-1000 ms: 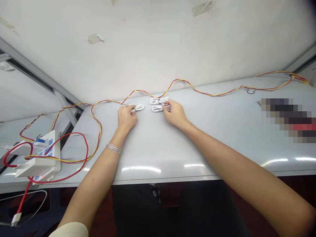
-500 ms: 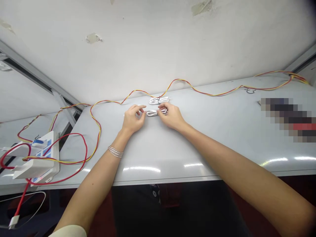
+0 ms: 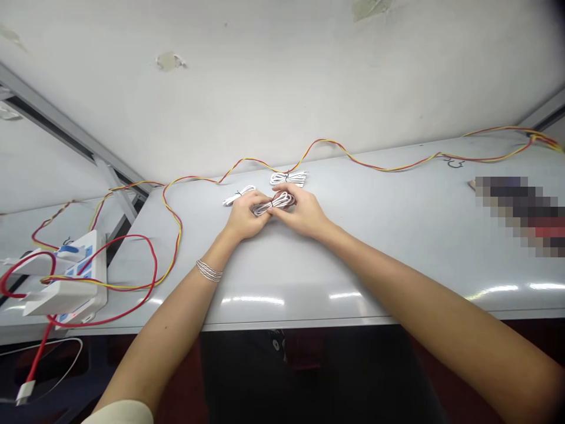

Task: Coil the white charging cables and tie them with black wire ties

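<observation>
Both my hands meet over the far middle of the white table. My left hand and my right hand together pinch one coiled white cable bundle, lifted slightly off the surface. A second white cable bundle lies on the table just behind my left hand. A third white cable bundle lies farther back, beside the twisted wire. A silver bracelet is on my left wrist.
A red-and-yellow twisted wire snakes along the back of the table from left to right. A white power strip with plugs and a red cable sits at the left. A blurred patch lies at the right.
My left hand let go of its small bundle, which now lies on the table. Both hands closed in on one bundle and drew it slightly toward me.
</observation>
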Action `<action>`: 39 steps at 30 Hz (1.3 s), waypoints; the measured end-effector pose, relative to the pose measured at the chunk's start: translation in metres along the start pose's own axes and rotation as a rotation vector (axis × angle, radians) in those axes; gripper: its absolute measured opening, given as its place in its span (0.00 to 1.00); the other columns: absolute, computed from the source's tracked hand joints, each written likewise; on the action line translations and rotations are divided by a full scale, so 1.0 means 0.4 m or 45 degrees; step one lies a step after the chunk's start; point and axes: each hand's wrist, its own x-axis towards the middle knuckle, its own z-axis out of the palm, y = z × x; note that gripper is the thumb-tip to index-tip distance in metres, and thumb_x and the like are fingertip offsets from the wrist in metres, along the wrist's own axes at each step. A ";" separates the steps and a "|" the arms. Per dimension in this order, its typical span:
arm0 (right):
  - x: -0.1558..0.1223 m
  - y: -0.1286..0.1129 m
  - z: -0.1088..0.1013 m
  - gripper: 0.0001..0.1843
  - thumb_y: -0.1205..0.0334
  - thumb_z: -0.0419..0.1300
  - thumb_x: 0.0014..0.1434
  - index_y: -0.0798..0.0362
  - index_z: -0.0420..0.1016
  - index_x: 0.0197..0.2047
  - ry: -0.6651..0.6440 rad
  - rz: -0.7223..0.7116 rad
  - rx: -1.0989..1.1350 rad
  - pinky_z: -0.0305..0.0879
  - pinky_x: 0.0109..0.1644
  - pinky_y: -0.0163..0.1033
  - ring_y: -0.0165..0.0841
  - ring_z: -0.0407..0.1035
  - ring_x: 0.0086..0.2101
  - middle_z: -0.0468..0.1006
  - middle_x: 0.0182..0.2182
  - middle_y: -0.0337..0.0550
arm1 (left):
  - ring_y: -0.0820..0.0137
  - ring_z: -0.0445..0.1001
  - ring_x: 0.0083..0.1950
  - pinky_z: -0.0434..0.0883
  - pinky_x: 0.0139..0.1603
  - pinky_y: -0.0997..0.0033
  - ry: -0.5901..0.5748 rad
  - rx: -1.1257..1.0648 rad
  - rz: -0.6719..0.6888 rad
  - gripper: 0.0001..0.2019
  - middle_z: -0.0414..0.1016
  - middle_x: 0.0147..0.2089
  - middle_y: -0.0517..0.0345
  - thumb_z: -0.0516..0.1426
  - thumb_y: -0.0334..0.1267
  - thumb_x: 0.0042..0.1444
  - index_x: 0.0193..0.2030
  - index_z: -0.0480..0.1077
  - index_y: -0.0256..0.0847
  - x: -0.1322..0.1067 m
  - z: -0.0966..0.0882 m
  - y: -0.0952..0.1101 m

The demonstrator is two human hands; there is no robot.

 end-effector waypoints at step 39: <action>0.010 0.023 0.000 0.07 0.58 0.59 0.60 0.52 0.68 0.36 -0.052 0.060 0.157 0.67 0.40 0.39 0.32 0.68 0.31 0.76 0.32 0.41 | 0.71 0.75 0.38 0.73 0.41 0.68 0.132 -0.423 -0.239 0.10 0.75 0.37 0.54 0.63 0.43 0.55 0.35 0.73 0.38 0.001 0.014 -0.002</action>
